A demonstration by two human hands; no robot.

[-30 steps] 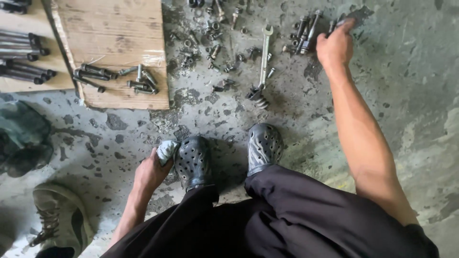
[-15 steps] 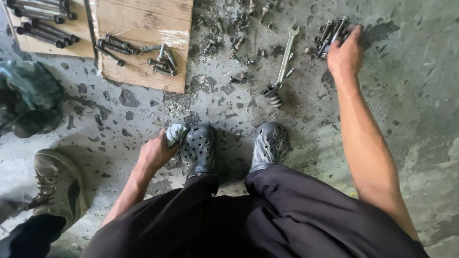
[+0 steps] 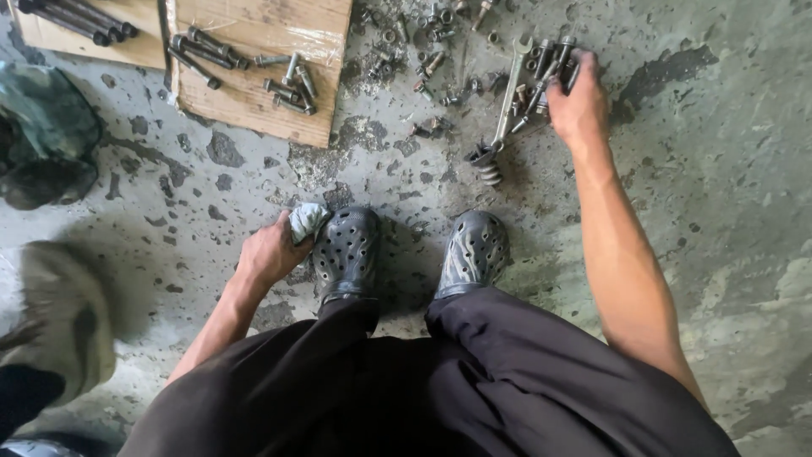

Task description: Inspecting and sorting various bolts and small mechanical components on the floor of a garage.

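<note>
My right hand (image 3: 578, 103) reaches forward to a cluster of dark bolts (image 3: 546, 66) on the stained concrete floor, its fingers curled over them. A long open-ended wrench (image 3: 507, 103) lies just left of that hand, with a coiled spring (image 3: 487, 165) at its near end. My left hand (image 3: 269, 250) rests low beside my left clog (image 3: 347, 250) and is closed on a crumpled pale rag (image 3: 306, 220). My right clog (image 3: 474, 252) stands next to it.
A cardboard sheet (image 3: 254, 93) at the top left carries several long bolts (image 3: 203, 51). Loose nuts and small parts (image 3: 423, 51) litter the floor ahead. A dark bag (image 3: 46, 135) lies at the left. Another person's boot (image 3: 59, 313) is at the lower left.
My right hand has slid down over the bolts and curled onto them. The other person's boot at the left has shifted. My left hand keeps hold of the rag.
</note>
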